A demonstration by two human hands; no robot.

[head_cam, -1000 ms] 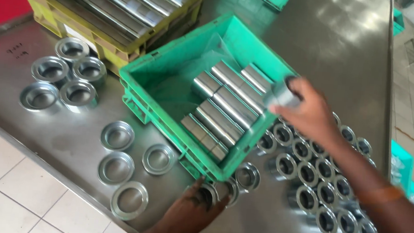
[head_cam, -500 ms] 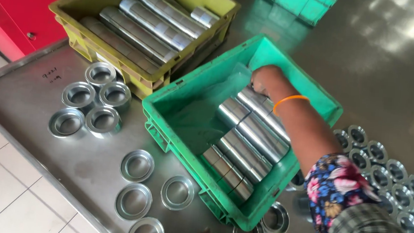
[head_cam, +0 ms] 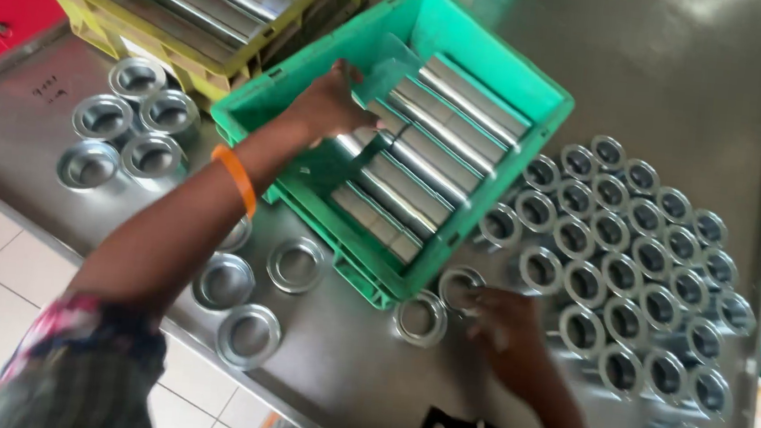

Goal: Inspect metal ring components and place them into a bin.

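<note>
The left hand [head_cam: 330, 104] reaches into the green crate [head_cam: 551, 100], at its 9 o'clock wall. Its fingers curl down over the end of a metal tube [head_cam: 401, 184], but the view does not show whether they grip it. The tubes lie side by side, long axes running from 10 to 4 o'clock. The right hand [head_cam: 503, 335] is nearer the loose parts on the tabletop [head_cam: 21, 132]. Its fingertips close on the rim of a ring [head_cam: 459, 283] at its 11 o'clock, just outside the crate's 5 o'clock corner.

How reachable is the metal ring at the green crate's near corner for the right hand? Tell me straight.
Probably yes: the right hand sits right at that metal ring on the steel table, with nothing between them.
</note>
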